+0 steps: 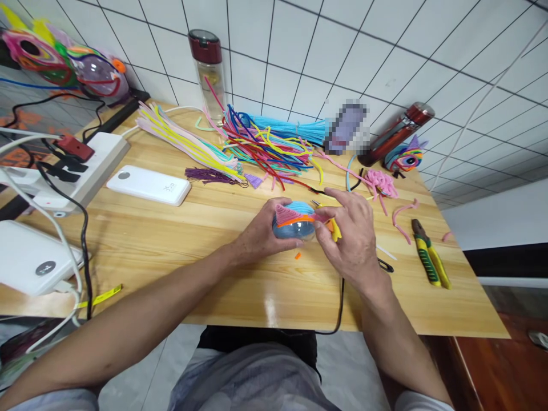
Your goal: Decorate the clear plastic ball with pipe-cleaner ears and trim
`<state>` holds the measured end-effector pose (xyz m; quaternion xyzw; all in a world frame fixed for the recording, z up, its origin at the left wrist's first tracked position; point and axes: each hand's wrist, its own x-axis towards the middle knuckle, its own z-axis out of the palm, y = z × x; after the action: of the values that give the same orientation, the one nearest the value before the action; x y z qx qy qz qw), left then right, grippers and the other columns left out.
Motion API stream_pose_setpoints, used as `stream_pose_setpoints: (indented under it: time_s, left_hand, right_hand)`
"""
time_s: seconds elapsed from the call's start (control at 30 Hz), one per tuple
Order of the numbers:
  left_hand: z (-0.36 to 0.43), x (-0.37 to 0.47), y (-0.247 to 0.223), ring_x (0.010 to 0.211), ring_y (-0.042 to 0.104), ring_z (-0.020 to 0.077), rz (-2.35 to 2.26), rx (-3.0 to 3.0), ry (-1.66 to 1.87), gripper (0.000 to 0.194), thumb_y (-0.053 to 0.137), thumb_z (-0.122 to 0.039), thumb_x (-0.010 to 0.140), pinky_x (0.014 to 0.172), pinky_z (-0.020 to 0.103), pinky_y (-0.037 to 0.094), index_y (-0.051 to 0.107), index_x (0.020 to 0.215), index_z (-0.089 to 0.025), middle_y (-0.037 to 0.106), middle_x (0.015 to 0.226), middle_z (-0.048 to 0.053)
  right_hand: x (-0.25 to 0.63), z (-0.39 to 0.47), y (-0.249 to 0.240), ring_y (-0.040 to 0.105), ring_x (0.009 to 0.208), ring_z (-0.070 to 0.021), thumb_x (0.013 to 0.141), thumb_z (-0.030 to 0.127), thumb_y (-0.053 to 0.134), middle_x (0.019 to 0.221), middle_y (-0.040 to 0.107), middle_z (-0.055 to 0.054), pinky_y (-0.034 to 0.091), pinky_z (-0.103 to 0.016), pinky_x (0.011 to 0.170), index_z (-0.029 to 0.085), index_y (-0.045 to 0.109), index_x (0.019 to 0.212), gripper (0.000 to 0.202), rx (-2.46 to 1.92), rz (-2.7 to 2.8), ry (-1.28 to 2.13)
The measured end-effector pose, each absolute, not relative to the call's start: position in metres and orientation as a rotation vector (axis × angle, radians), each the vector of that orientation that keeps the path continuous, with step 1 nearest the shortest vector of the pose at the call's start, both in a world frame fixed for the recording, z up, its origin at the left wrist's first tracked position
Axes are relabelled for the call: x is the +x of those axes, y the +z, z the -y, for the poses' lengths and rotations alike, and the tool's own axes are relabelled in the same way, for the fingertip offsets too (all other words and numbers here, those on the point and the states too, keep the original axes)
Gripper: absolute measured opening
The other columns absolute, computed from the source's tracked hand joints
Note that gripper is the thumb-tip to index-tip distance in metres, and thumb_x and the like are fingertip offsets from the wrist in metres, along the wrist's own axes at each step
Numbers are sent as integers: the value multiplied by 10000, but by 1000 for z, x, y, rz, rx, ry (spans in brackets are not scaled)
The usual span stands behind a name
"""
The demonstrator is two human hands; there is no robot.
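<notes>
My left hand (268, 231) wraps round the left side of a clear ball (295, 229), partly covered in fuzzy pipe cleaners. Light blue rows run over its top, with a pink pointed patch (286, 215) in front and an orange pipe cleaner (302, 219) along the patch's lower edge. At the ball's right side, the thumb and index finger of my right hand (353, 234) close on the end of the orange strip; the exact contact is partly hidden. Yellow and orange pieces (335, 229) show beneath that hand. A small orange scrap (298, 256) lies on the table in front.
Bundles of coloured pipe cleaners (269, 148) lie at the back beside a clear bottle (209, 74). Pliers (429, 257) rest at right, near a red flask (398, 134) and a finished fish-like ball (405, 157). White power banks (148, 185) and a power strip (85, 171) occupy the left.
</notes>
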<state>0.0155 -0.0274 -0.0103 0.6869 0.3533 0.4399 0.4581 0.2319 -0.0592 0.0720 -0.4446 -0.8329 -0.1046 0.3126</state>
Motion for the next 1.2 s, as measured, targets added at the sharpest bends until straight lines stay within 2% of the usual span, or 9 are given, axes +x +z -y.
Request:
stream_pose_setpoints:
  time_s: [0.23,0.4,0.63,0.83,1.07,1.2]
  left_hand:
    - [28,18,-16,1389,607,350,-924,1781,1116,974,986,-445,667,1180,552,530,437,1440,-225,565,1495,162]
    - [28,19,-18,1356,623,347,-937,1777,1135,969,988,-439,659,1157,550,544,446,1430,-212,573,1473,168]
    - [29,19,-18,1336,626,349,-919,1745,1132,961,981,-461,662,1143,558,546,456,1429,-218,567,1465,163]
    - [30,19,-17,1321,634,342,-924,1751,1151,952,984,-448,657,1132,544,551,465,1420,-214,582,1444,161]
    - [29,18,-18,1357,617,351,-931,1762,1123,960,982,-462,665,1149,559,534,447,1426,-222,565,1475,167]
    - [28,17,-17,1388,600,360,-919,1787,1099,960,979,-454,678,1166,574,523,437,1435,-224,553,1496,173]
  right_hand:
    - [231,61,71,618,1342,-352,1000,225,631,1468,654,-162,483,-588,1121,237,701,1120,139,-1135,2256,-278]
    - [227,62,68,618,1330,-348,1011,217,622,1472,654,-170,475,-592,1130,223,706,1066,101,-1130,2289,-340]
    - [227,64,69,611,1342,-352,1008,239,628,1485,642,-176,482,-592,1119,232,679,1162,162,-1152,2297,-309]
    - [226,62,65,599,1363,-356,1006,232,631,1488,648,-173,459,-604,1144,231,688,1108,117,-1158,2301,-304]
    - [229,64,73,648,1334,-333,1026,265,618,1451,682,-174,492,-578,1129,233,666,1189,174,-1104,2241,-123]
    - [232,64,76,639,1345,-338,1016,244,605,1448,682,-158,484,-583,1133,245,686,1115,128,-1159,2214,-151]
